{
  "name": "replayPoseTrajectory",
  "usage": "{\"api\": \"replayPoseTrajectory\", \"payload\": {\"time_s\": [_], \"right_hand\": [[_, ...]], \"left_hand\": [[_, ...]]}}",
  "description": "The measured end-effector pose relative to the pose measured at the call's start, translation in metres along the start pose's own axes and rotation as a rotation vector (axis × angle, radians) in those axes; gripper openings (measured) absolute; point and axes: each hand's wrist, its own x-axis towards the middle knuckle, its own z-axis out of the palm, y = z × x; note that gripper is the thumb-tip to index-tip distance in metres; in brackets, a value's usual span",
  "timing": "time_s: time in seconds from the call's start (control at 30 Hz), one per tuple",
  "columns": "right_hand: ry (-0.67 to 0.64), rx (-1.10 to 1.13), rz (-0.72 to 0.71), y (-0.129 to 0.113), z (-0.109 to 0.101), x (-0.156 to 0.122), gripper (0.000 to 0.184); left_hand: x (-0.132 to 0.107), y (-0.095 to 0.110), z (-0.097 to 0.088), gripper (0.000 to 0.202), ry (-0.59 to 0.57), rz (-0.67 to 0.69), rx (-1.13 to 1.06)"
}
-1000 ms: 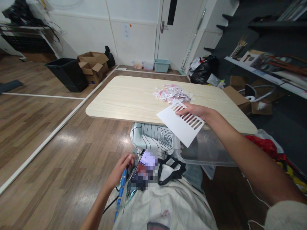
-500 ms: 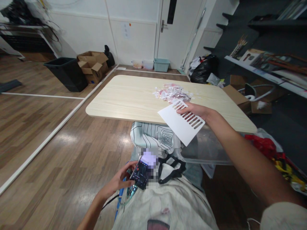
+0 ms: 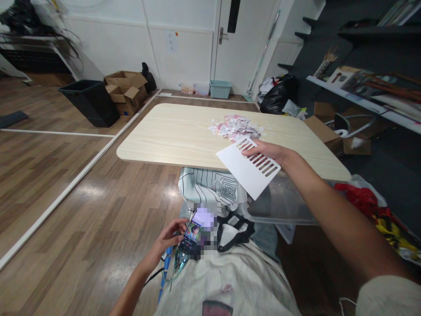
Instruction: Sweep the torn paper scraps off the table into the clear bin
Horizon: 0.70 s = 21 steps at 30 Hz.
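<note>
My right hand (image 3: 268,151) reaches over the near edge of a light wooden table (image 3: 184,131) and pinches a white sheet of paper (image 3: 248,169) with a row of slots cut in it. Just beyond lies a heap of small paper scraps (image 3: 235,126). Down at my lap, my left hand (image 3: 169,239) grips a lit phone (image 3: 194,237) by its left edge, with a thumb on the screen.
Under the table stand a clear plastic bin (image 3: 283,206) and patterned cloth (image 3: 210,188). A black bin (image 3: 88,101) and open cardboard boxes (image 3: 126,90) sit on the wooden floor at the left. Shelves (image 3: 368,101) and red bags (image 3: 371,202) crowd the right.
My left hand has taken hold of the phone and tilted it towards me; its screen now shows a different picture. The right hand and the slotted sheet have barely moved.
</note>
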Motion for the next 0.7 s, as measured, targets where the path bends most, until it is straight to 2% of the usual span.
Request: {"api": "replayPoseTrajectory", "payload": {"time_s": [0.17, 0.5, 0.7], "right_hand": [[-0.018, 0.003, -0.023, 0.001, -0.002, 0.001, 0.038], [-0.004, 0.009, -0.038, 0.002, -0.001, 0.000, 0.035], [0.013, -0.010, -0.023, 0.002, -0.001, 0.000, 0.038]], "left_hand": [[-0.003, 0.013, 0.015, 0.063, 0.013, -0.020, 0.106], [0.001, 0.007, 0.028, 0.069, 0.103, -0.040, 0.230], [-0.002, 0.020, 0.037, 0.060, 0.062, -0.006, 0.370]]}}
